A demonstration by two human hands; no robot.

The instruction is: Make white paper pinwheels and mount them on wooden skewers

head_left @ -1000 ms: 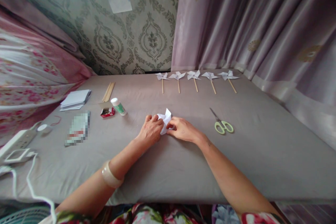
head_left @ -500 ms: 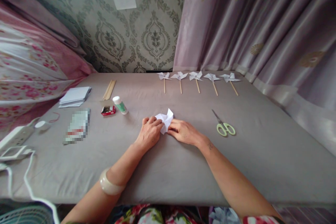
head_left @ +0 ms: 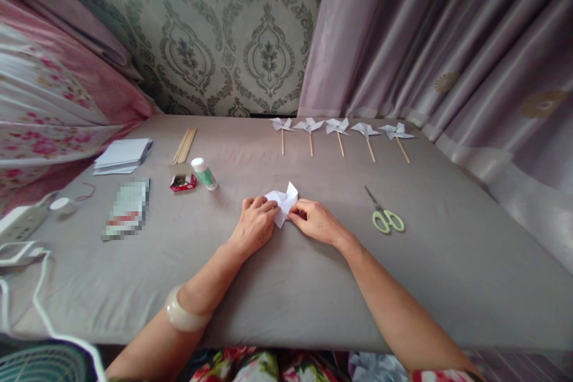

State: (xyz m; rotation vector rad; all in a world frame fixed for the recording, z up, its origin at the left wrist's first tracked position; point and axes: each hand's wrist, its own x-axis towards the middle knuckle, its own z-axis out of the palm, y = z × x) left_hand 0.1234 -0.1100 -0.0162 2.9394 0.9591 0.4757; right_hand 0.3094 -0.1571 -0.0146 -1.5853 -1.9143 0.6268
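Note:
A folded white paper piece (head_left: 283,202) lies on the grey cloth-covered table (head_left: 286,286) in the middle. My left hand (head_left: 254,225) presses down on its left side with curled fingers. On the paper's right edge my right hand (head_left: 313,221) pinches a fold. One pointed flap of the paper stands up between the two hands. Much of the sheet is hidden under my fingers.
Several finished paper pinwheels on sticks (head_left: 339,129) lie in a row at the back. Green-handled scissors (head_left: 384,216) lie to the right. A glue stick (head_left: 204,173), a small red box (head_left: 182,182), bare sticks (head_left: 185,144), a paper stack (head_left: 122,155) and a power strip (head_left: 22,224) sit left.
Both hands stay on the paper with small finger shifts on the fold. The camera has tilted slightly, so the whole scene sits a little differently in view.

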